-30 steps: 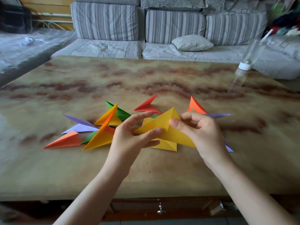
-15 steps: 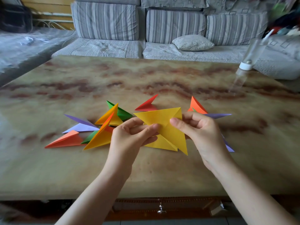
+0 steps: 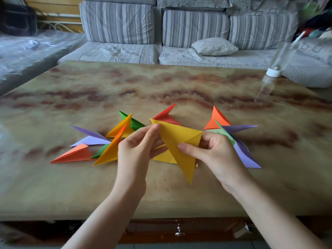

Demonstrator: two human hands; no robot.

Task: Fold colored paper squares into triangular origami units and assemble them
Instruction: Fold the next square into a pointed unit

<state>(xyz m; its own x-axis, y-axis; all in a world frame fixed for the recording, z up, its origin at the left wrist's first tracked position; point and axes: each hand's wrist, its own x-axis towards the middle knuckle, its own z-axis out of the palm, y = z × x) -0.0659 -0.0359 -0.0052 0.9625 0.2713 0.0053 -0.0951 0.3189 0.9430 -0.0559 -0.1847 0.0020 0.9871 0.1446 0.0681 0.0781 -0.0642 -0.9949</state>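
A folded yellow paper triangle (image 3: pixel 179 141) is held above the marble table (image 3: pixel 161 87), its long tip pointing down toward me. My left hand (image 3: pixel 138 150) pinches its upper left corner. My right hand (image 3: pixel 213 151) grips its right side, thumb on the front face. Another yellow piece (image 3: pixel 165 157) lies flat beneath it. Finished units lie around: orange (image 3: pixel 75 154), purple (image 3: pixel 91 139), yellow (image 3: pixel 111 150) and green (image 3: pixel 133 122) ones on the left, a red one (image 3: pixel 166 115) behind, orange (image 3: pixel 216 118) and purple (image 3: pixel 242 151) ones on the right.
A clear plastic bottle with a white cap (image 3: pixel 278 62) stands tilted at the table's far right. A striped grey sofa (image 3: pixel 179 29) with a small pillow (image 3: pixel 214 46) runs behind the table. The table's front edge is close to me, with a drawer knob (image 3: pixel 178 230) under it.
The yellow triangle has been turned clockwise between both hands: its long tip pointed right and now points down toward me. My left fingers moved up to its top corner.
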